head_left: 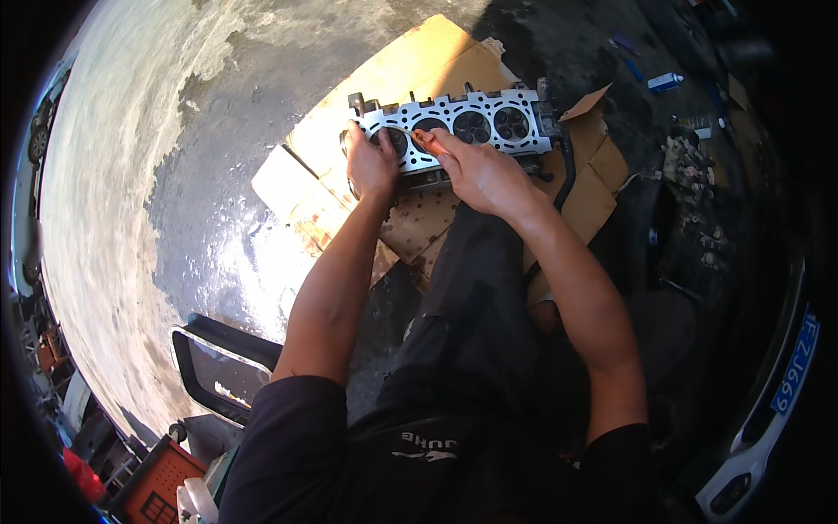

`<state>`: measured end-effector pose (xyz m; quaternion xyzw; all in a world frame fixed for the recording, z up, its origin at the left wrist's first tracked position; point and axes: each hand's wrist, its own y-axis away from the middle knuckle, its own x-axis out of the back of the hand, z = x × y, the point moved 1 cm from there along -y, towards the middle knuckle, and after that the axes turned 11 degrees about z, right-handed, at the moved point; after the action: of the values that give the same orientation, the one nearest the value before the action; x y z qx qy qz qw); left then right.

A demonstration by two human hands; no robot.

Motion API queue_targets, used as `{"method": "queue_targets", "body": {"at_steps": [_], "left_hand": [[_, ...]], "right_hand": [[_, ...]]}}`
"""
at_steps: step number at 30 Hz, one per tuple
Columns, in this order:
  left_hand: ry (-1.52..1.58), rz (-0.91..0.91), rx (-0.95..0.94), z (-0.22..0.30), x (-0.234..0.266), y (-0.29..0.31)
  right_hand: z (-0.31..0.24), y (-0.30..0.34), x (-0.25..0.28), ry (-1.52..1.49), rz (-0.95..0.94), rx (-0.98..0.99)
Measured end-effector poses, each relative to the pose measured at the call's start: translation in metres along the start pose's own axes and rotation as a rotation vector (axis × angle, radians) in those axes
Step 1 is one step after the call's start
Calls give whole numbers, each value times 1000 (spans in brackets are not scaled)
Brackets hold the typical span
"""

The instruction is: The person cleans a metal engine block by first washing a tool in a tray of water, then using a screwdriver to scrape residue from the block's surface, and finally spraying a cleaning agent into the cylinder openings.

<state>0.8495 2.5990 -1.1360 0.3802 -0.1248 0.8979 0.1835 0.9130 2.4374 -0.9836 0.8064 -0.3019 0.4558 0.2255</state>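
Note:
An engine cylinder head (491, 125) lies with its silver machined face up and its round chambers in a row. My left hand (371, 162) is closed around its left end, the thumb over the face beside the leftmost chamber. In my right hand (483, 171) is an orange-handled tool (427, 141), gripped from above. Its thin metal end points left toward the leftmost chamber; the exact kind of tip is too small to make out. Under the cylinder head is a flattened, stained cardboard sheet (393, 79).
Metal engine parts (690, 175) lie in a dark heap at the right, near a blue-and-white can (665, 82). A black hose (569, 166) curves beside the cylinder head's right end. At lower left are a black-rimmed tray (229, 336) and a red-orange box (161, 480). Part of a car bumper (768, 410) shows at lower right.

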Motion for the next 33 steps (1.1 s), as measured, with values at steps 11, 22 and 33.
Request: {"method": "queue_targets", "body": {"at_steps": [11, 22, 33], "left_hand": [[205, -75, -33, -8, 5, -1], [266, 79, -58, -23, -1, -2], [260, 31, -22, -22, -2, 0]], "right_hand": [[-14, 2, -10, -47, -23, 24], [-21, 6, -23, 9, -71, 51], [-24, 5, -27, 17, -62, 42]]}}
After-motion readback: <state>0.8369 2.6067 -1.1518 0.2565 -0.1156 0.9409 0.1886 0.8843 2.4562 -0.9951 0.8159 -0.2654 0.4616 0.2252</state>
